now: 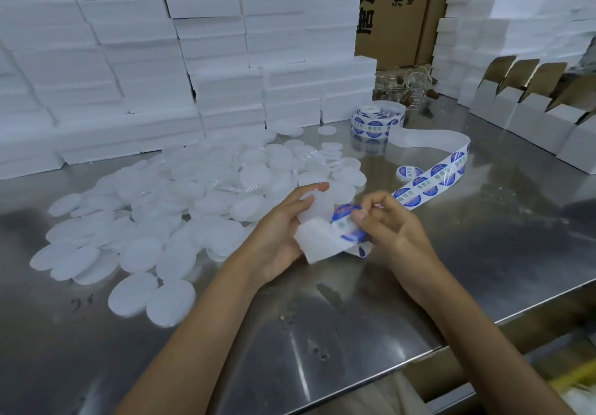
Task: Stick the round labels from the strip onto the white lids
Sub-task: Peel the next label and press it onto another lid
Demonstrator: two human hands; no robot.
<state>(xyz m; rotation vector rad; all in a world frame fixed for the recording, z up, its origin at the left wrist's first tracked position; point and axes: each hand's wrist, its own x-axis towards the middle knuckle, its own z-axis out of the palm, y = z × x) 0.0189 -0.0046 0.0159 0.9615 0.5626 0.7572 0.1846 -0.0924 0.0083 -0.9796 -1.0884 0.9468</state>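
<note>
Here the left hand (283, 230) grips a white lid (314, 208) and the bare end of the label strip (429, 182), its fingers curled round both. Just beside that lid, the right hand (390, 224) pinches a round blue-and-white label (346, 225), thumb and fingertips closed on its edge, the label partly against the lid. From the held lid the strip runs away across the steel surface (483, 253) to the roll (375, 121) standing farther back. A pile of loose lids (180, 195) lies on the other side of the held lid, with stacked white boxes (225, 69) behind it. 1 labelled lid (409, 171) sits near the strip.
</note>
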